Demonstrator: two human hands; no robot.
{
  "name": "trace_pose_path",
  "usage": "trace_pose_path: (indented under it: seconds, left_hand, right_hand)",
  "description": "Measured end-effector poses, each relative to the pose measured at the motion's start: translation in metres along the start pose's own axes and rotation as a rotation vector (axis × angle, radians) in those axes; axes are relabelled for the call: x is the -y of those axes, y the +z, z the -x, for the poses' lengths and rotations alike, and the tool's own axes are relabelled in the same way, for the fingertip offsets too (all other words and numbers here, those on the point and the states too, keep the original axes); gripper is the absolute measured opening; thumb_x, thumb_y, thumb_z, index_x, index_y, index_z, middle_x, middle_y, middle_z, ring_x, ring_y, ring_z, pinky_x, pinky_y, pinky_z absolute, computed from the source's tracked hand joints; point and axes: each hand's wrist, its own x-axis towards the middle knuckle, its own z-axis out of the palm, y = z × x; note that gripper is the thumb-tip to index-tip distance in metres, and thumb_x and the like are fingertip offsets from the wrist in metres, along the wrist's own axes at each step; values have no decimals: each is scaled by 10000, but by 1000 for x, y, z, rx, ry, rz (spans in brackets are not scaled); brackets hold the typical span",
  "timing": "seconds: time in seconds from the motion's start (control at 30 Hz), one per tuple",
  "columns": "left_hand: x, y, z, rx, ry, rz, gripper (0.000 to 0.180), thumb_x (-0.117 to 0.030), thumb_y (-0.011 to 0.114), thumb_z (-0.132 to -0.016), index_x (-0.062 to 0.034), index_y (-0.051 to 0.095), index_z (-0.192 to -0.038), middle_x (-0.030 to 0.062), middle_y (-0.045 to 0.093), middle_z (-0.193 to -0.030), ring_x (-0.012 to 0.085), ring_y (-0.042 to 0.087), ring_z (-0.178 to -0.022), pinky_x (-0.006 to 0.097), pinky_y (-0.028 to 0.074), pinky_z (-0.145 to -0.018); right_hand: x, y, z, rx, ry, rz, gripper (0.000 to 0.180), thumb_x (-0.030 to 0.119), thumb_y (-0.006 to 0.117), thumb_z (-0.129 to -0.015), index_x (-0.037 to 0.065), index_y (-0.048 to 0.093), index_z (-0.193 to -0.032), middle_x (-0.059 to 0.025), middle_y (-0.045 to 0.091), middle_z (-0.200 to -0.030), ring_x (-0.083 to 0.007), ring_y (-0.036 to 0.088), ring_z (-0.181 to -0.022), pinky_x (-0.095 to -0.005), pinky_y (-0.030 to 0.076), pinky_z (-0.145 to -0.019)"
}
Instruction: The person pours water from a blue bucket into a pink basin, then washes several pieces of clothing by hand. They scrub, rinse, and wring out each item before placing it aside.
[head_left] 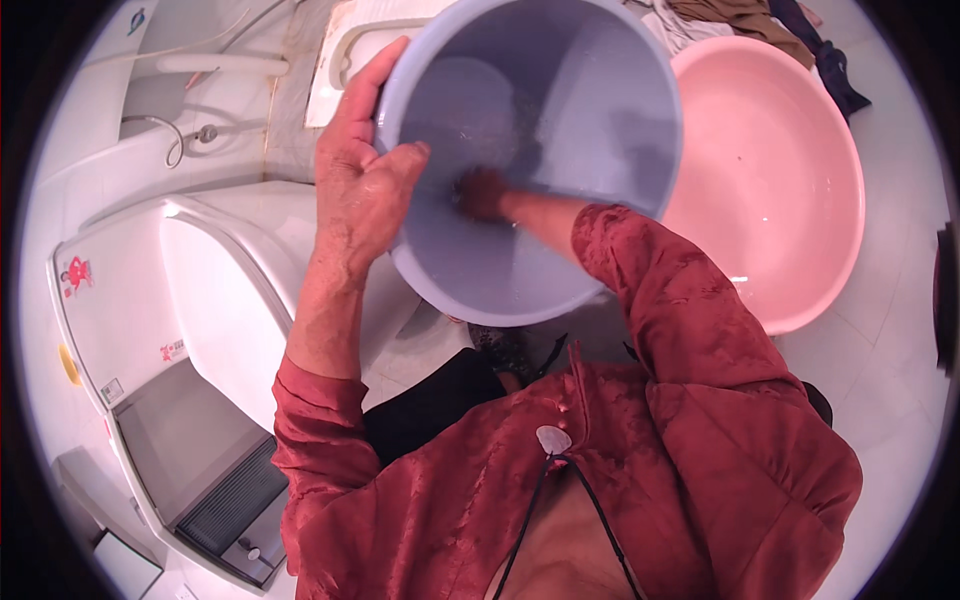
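A large blue-grey plastic bucket (600,110) is tilted toward me, its mouth facing up at the top middle. My left hand (365,190) is closed on its left rim, thumb over the edge and fingers along the outside. My right hand (484,194) reaches inside the bucket, low near the base and left wall. That hand is dark and smeared by motion, so its fingers and anything in them cannot be made out. A wet sheen and shadows show on the bucket's inner wall.
A wide pink basin (770,180) stands right of the bucket, partly behind it. Clothes (740,20) lie beyond the basin. On the left is a white appliance (130,290) with a curved panel. A white ceramic fixture (335,60) lies behind my left hand.
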Motion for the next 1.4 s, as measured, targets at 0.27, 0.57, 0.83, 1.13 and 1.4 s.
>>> trace_pose_path:
  seconds: [0.27,0.57,0.83,1.13,1.4]
  left_hand:
    - [-4,-1,-28,-64,15,-254,589,-12,575,-724,-25,491,-1307,138,578,-1182,198,565,-1055,294,434,-915]
    - [-7,7,-75,-122,-123,-89,547,-27,626,-786,22,468,-1307,160,571,-1178,221,575,-1029,325,457,-890]
    - [-12,4,-73,-245,84,182,629,-126,671,-842,49,371,-1366,203,517,-1260,229,540,-1108,313,436,-933]
    - [-17,44,-29,-101,474,-365,442,-39,670,-793,-77,562,-1220,119,563,-1255,235,465,-1251,353,405,-1004]
    - [11,68,-12,53,647,-483,426,-71,685,-749,-89,580,-1161,129,575,-1191,336,464,-1240,410,435,-985]
  right_hand:
    - [78,-117,171,79,-307,-1529,430,423,298,-979,54,480,-1107,-97,550,-866,-203,561,-836,-414,444,-803]
    - [10,-85,244,-613,-162,-190,306,182,672,-782,98,553,-1050,-117,627,-853,-331,622,-795,-434,476,-669]
    - [25,-122,211,-836,-121,-337,162,190,648,-805,61,576,-874,-165,600,-739,-338,605,-748,-430,457,-629]
    - [-4,-117,162,-773,-237,-1709,332,120,650,-832,-21,572,-1122,-69,643,-993,-166,606,-905,-331,482,-799]
    - [-33,-93,139,-618,-347,-2026,430,269,496,-922,38,433,-1279,-71,516,-1245,-201,503,-1173,-377,418,-1005]
